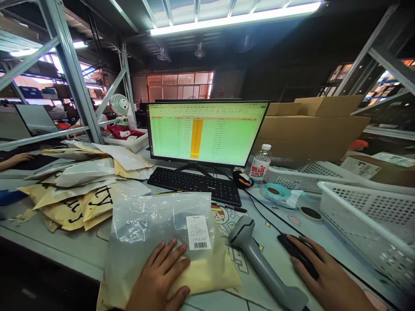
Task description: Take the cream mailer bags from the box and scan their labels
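Translucent plastic package (pixel 162 224) is lying near left on the desk (pixel 74 246) | left hand (pixel 162 276) is resting spread on it | right hand (pixel 327 272) is cupping a mouse (pixel 296 255), near right | grey scanner (pixel 259 255) is lying between | monitor (pixel 207 134) is glowing far

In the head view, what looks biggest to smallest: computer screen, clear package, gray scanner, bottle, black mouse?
1. Clear package (it's close to the camera)
2. Computer screen
3. Gray scanner
Bottle and black mouse: too alike to rank.
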Demonstrator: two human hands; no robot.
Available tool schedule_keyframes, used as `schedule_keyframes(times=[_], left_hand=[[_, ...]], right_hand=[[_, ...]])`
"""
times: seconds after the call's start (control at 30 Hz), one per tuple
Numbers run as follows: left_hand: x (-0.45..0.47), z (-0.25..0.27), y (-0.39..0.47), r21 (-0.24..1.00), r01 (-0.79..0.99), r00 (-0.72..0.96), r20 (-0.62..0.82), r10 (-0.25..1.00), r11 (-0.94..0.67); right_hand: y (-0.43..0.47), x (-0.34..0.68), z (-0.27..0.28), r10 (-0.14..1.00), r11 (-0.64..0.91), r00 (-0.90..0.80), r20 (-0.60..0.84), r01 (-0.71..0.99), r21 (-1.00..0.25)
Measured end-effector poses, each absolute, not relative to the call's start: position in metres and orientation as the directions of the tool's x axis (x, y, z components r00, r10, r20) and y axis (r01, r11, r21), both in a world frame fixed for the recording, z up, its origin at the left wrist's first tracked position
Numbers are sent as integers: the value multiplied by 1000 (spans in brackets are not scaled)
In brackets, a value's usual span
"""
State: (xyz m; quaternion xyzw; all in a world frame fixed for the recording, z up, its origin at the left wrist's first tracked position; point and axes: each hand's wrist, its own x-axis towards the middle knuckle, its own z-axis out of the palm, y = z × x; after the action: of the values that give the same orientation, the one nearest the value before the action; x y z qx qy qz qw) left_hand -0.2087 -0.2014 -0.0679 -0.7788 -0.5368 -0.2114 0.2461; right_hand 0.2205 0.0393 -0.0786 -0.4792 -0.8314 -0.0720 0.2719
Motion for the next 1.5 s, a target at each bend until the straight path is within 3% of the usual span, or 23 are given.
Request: schedule_keyframes(times=[0.3,0.5,0.7,1.5], left_hand=[[-212,-74,-198,-148,938,334,623,707,-314],[-204,-61,-211,84,956,210,476,854,-282],[-203,-54,-215,256,916,165,459,873,-308],[-202,-56,-216,272,904,155,508,847,-329]], right_hand=[[42,223,-80,759,526,-392,519,839,-136],[28,213,-73,799,485,-362,480,860,-158],[9,193,-55,872,396,-312,376,902,-172],[4,189,-52,874,399,-318,367,901,-170]])
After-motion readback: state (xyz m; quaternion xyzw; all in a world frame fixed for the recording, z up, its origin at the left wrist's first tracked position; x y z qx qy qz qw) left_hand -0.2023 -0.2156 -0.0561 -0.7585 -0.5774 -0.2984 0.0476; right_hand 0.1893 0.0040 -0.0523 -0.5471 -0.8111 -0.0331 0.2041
